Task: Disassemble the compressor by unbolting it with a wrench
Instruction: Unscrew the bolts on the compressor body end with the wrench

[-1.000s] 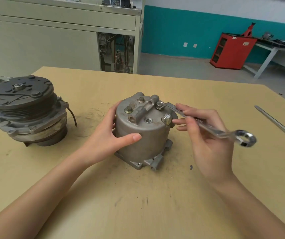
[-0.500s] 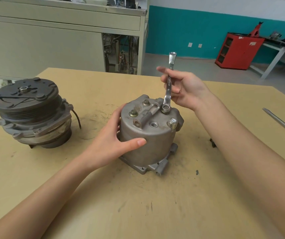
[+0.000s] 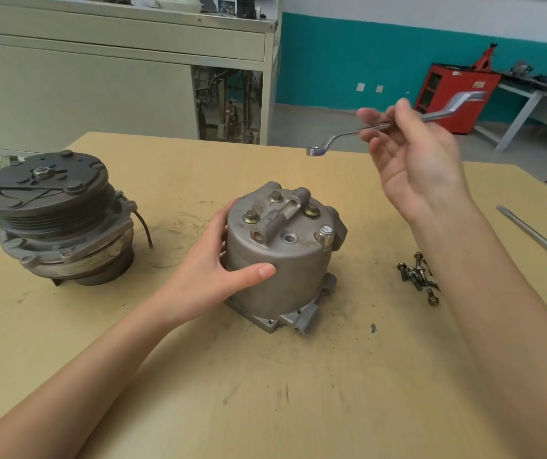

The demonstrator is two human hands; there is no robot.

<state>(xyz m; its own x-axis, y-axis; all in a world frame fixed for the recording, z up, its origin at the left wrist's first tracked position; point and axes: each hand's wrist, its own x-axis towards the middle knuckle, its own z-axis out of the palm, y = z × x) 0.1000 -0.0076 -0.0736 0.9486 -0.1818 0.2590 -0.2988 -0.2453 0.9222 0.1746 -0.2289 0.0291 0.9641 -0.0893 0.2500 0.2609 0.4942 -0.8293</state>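
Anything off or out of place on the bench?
Nothing looks damaged, but loose bolts lie in an untidy heap on the table, just right of the compressor housing, where they could roll or scatter. Dark grime smudges the table around the housing.

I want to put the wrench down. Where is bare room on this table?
Widest patch: the near table between the forearms, in front of the compressor housing. Also bare: the far strip behind the housing, under the wrench. Crowded: right of the housing, where loose bolts and a long rod lie; the left hand sits in the gap toward the pulley unit.
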